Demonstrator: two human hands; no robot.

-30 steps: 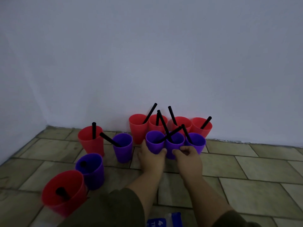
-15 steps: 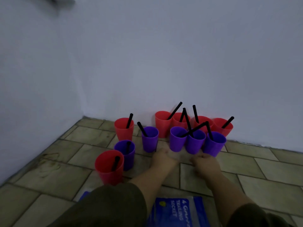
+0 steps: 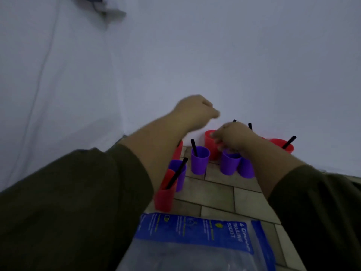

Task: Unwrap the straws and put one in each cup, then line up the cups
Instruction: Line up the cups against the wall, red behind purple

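The left hand [image 3: 195,112] is held raised in front of the wall [image 3: 254,55], at about 11 o'clock from the cup cluster. Its grip is closed into a loose fist, and nothing is seen within it. The right hand [image 3: 234,138] is held low over the cups, at 4 o'clock from the left hand, with the fingers curled downward. Motion blur is heavy there, so whether its grip encloses anything cannot be told. Dark sleeves [image 3: 68,202] are worn above the bare forearms.

The cups are stood on the tiled floor [image 3: 220,192], close to the wall. The near red cup [image 3: 164,198] is placed at the 7 o'clock end of the group, and a black straw [image 3: 176,173] is leaned in it toward 1 o'clock. Just behind it, at 1 o'clock, a first purple cup [image 3: 181,179] is partly covered. A second purple cup [image 3: 199,163] is set at 2 o'clock from that one, with a second straw [image 3: 193,146] stood in it. At its 3 o'clock, a third purple cup [image 3: 229,165] and a fourth purple cup [image 3: 246,170] are pressed side by side beneath the right hand. A back red cup [image 3: 210,147] is seen behind them. A far red cup [image 3: 277,142] holding a slanted straw [image 3: 289,142] is placed at the 3 o'clock end. A hidden red cup [image 3: 178,151] is largely covered by the left forearm. Straw tips [image 3: 250,126] are shown above the right knuckles.

A blue package [image 3: 195,229] is laid at 6 o'clock of the view.
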